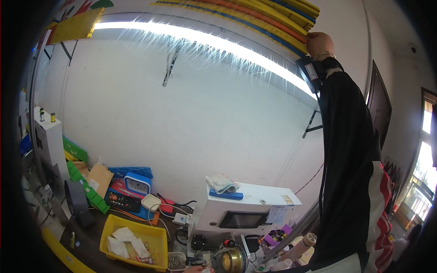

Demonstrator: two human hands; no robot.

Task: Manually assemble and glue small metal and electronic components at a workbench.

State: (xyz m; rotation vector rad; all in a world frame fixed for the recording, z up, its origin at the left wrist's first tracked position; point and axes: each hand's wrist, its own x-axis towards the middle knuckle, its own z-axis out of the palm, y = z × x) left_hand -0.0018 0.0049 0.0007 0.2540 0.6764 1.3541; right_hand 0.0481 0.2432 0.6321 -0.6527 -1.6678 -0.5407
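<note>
Looks like strip handling: your right hand (320, 44) is at the stacked strips (277, 23), left hand (193, 270) near, can't tell either's fingers, next probably needs a sure grip.

Small workshop, judging by white benchtop machine (248, 206), yellow tray (156, 241), tube light (205, 37).

Black sleeve (349, 123), off-white and red panels (374, 204), black boxy wristband (311, 73), thin black cable (323, 175)

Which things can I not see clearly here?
All in the head view:
Left hand: mostly cut off by the lower edge.
Right hand: its back hides most fingertips.
Coloured strips: partly cut off by the upper edge.
Yellow tray: white papers hide part of its floor.
</note>
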